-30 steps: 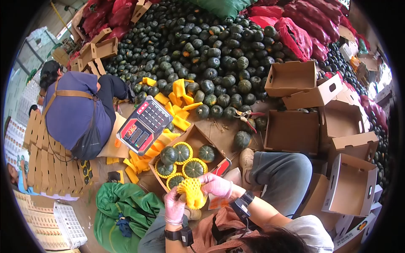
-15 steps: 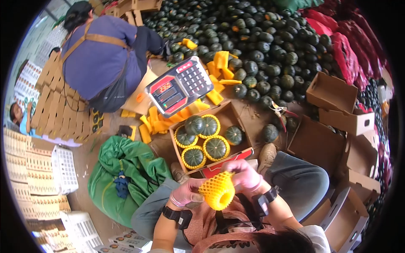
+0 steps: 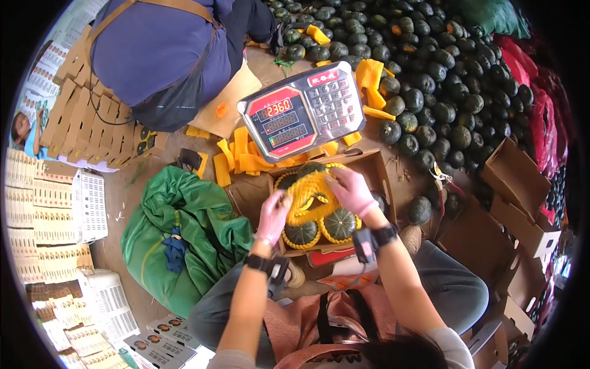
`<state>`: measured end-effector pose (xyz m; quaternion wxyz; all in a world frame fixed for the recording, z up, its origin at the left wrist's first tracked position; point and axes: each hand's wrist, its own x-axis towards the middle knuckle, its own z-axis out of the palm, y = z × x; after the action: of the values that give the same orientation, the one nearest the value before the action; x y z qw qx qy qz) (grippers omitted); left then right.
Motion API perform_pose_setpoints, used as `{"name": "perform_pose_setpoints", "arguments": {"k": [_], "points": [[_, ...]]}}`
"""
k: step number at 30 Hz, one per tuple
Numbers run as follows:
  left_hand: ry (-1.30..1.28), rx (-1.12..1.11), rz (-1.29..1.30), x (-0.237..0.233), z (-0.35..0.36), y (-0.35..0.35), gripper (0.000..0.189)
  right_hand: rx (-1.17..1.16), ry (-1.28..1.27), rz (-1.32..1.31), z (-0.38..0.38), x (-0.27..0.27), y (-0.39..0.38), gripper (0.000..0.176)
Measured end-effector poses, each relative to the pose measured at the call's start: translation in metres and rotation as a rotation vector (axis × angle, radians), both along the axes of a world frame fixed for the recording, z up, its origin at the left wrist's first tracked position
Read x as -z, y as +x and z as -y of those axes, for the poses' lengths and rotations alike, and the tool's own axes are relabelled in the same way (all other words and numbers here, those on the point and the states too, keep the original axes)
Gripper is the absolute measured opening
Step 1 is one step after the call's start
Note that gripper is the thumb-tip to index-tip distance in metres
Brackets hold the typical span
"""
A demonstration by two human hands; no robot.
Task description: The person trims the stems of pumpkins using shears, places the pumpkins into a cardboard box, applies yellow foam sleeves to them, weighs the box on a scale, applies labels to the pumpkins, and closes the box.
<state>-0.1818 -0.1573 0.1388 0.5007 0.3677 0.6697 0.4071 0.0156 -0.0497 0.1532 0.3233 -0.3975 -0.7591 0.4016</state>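
Observation:
Both gloved hands stretch a yellow foam net sleeve (image 3: 305, 187) over a cardboard box (image 3: 382, 175). My left hand (image 3: 272, 216) pinches the sleeve's left edge, while my right hand (image 3: 353, 189) grips its upper right edge. Through the sleeve's opening, a little dark green shows. Below it in the box, a green pumpkin (image 3: 302, 234) and another pumpkin (image 3: 338, 225) sit in yellow nets. More pumpkins at the back of the box are partly hidden by the sleeve and my hands.
A digital scale (image 3: 301, 112) reading 2360 stands behind the box, with loose yellow nets (image 3: 249, 161) around it. A heap of pumpkins (image 3: 430, 86) fills the back right. A green sack (image 3: 184, 240) lies left, cartons (image 3: 516, 190) right. Another person (image 3: 160, 52) sits at upper left.
My hands have moved forward from near my lap to above the box, taking the foam sleeve along and spreading it wider. The view has shifted, and the scale appears larger.

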Motion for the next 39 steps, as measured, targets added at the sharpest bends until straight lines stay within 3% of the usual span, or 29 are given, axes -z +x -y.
{"name": "perform_pose_setpoints", "arguments": {"k": [1, 3, 4, 5, 7, 9, 11, 14, 16, 19, 21, 22, 23, 25, 26, 27, 29, 30, 32, 33, 39], "points": [[0.078, -0.146, -0.103, 0.017, -0.017, 0.005, 0.046, 0.019, 0.104, 0.083, -0.013, 0.015, -0.009, 0.020], [0.146, -0.214, -0.185, 0.057, -0.046, 0.019, 0.043, 0.152, 0.025, 0.083, -0.033, 0.064, -0.023, 0.022], [0.219, -0.226, -0.233, 0.070, -0.055, 0.021, 0.038, 0.188, -0.193, -0.207, -0.036, 0.085, -0.028, 0.024], [0.279, -0.295, -0.194, 0.079, -0.057, 0.026, 0.032, 0.187, -0.205, -0.198, -0.037, 0.103, -0.026, 0.024], [0.355, -0.288, -0.036, 0.088, -0.063, 0.028, 0.022, 0.247, -0.109, -0.244, -0.032, 0.096, -0.017, 0.024], [0.441, -0.228, -0.117, 0.094, -0.060, 0.036, 0.017, 0.355, -0.031, -0.257, -0.023, 0.108, -0.012, 0.022], [0.540, -0.243, -0.203, 0.094, -0.067, 0.041, 0.012, 0.357, -0.200, -0.290, -0.023, 0.099, -0.005, 0.020], [0.540, -0.231, -0.293, 0.090, -0.086, 0.041, 0.012, 0.465, -0.288, -0.378, -0.030, 0.118, -0.003, 0.017], [0.428, -0.297, -0.105, 0.106, -0.093, 0.035, 0.014, 0.471, -0.289, -0.354, -0.035, 0.128, 0.002, 0.016], [0.324, -0.346, 0.073, 0.115, -0.104, 0.030, 0.020, 0.355, -0.539, -0.451, -0.056, 0.140, 0.008, 0.016], [0.145, -0.292, 0.057, 0.116, -0.109, 0.027, 0.020, 0.286, -0.352, -0.167, -0.064, 0.137, 0.011, 0.021], [0.181, -0.176, -0.397, 0.112, -0.104, 0.021, 0.016, 0.321, -0.221, 0.007, -0.060, 0.129, 0.010, 0.022], [0.346, -0.135, -0.592, 0.108, -0.097, 0.020, 0.015, 0.355, -0.089, 0.180, -0.053, 0.120, 0.010, 0.023], [0.294, -0.199, -0.714, 0.084, -0.090, 0.029, 0.019, 0.513, 0.001, 0.109, -0.037, 0.085, 0.008, 0.020], [0.358, -0.198, -0.633, 0.085, -0.084, 0.031, 0.025, 0.453, 0.116, 0.089, -0.030, 0.078, 0.012, 0.022], [0.379, -0.118, -0.505, 0.079, -0.075, 0.034, 0.033, 0.399, 0.222, 0.077, -0.019, 0.073, 0.018, 0.026], [0.492, 0.176, -0.648, 0.052, -0.066, 0.037, 0.051, 0.217, 0.278, 0.237, 0.004, 0.062, 0.022, 0.037], [0.453, 0.265, -0.655, 0.052, -0.066, 0.036, 0.061, 0.235, 0.374, 0.284, 0.005, 0.066, 0.017, 0.043], [0.379, 0.320, -0.511, 0.063, -0.067, 0.032, 0.081, 0.261, 0.164, 0.283, 0.009, 0.065, 0.014, 0.045], [0.385, 0.319, -0.513, 0.063, -0.071, 0.032, 0.081, 0.273, 0.003, 0.287, 0.010, 0.059, 0.013, 0.046], [0.313, 0.332, -0.329, 0.066, -0.070, 0.032, 0.104, 0.279, -0.064, 0.207, 0.007, 0.069, 0.013, 0.050]]}}
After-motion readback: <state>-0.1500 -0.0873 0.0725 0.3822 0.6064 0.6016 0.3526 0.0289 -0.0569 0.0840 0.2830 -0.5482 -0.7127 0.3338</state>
